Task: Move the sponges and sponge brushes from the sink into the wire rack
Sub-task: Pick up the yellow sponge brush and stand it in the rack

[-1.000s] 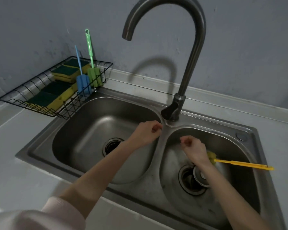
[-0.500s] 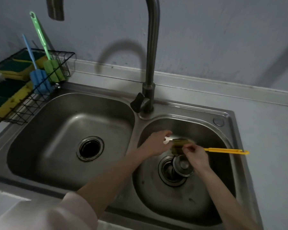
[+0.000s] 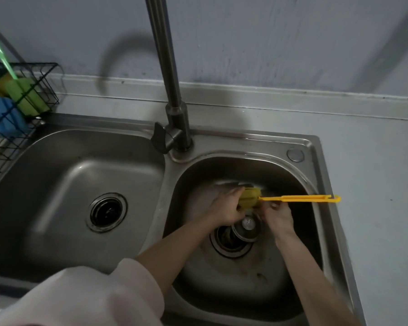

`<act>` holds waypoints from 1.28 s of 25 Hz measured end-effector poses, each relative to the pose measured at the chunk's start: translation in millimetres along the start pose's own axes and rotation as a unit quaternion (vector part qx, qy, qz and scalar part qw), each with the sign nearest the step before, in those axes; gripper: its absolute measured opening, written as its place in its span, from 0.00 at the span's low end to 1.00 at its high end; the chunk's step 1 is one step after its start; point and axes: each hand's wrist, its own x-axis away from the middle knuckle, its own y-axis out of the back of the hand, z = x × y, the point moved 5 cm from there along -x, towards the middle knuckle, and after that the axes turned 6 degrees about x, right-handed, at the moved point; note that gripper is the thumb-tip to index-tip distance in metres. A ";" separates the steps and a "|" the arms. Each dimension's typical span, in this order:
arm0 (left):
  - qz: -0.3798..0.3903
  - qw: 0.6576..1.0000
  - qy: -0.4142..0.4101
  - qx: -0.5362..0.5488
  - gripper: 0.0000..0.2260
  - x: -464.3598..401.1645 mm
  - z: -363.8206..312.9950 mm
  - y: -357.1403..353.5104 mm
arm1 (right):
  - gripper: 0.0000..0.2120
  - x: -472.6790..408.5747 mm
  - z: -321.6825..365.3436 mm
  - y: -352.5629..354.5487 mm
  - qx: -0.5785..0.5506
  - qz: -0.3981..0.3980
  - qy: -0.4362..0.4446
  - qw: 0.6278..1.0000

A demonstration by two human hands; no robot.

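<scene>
A yellow sponge brush lies across the right basin of the steel sink, its long handle reaching right over the rim. My left hand is closed around the brush's sponge head. My right hand sits just below the handle's inner end with curled fingers; whether it grips the handle is unclear. The black wire rack stands at the far left, partly cut off. It holds a green sponge brush, a blue sponge brush and yellow-green sponges.
The faucet rises between the basins, between the right basin and the rack. A metal strainer plug sits tilted in the right drain. The left basin shows only its drain. Grey counter lies to the right.
My left hand has crossed into the right basin and closed on the brush's sponge head. My right hand slid off the head to under the handle. The view shifted right.
</scene>
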 end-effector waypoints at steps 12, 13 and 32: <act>-0.045 0.999 0.027 0.001 0.30 -4.1 10.3 3.5 | 0.10 2.7 18.7 -1.4 -0.085 -0.016 0.064 0.994; -0.051 0.998 0.026 0.008 0.30 -1.8 10.1 7.2 | 0.10 5.6 23.2 -0.6 -0.086 -0.018 0.074 0.993; -0.220 0.940 -0.042 0.256 0.17 138.2 28.0 103.6 | 0.02 133.6 124.0 -32.4 -0.055 0.020 0.303 0.951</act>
